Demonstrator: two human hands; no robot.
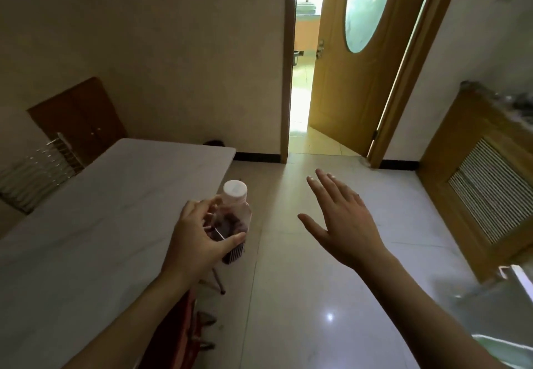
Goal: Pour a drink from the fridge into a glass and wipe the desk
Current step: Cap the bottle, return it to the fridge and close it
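My left hand (199,236) grips a clear plastic drink bottle (234,218) with a white cap and a dark label, held upright in the air just past the right edge of the white desk (109,213). My right hand (343,218) is raised over the floor to the right of the bottle, palm down, fingers spread, holding nothing. The desk top stretches away to the left. No glass or cloth is in view.
A dark wooden chair back (83,120) and a wire rack (43,167) stand at the desk's far left. A wooden door (354,60) stands ajar ahead. A wooden radiator cover (487,184) lines the right wall. Glossy tiled floor (317,296) lies between.
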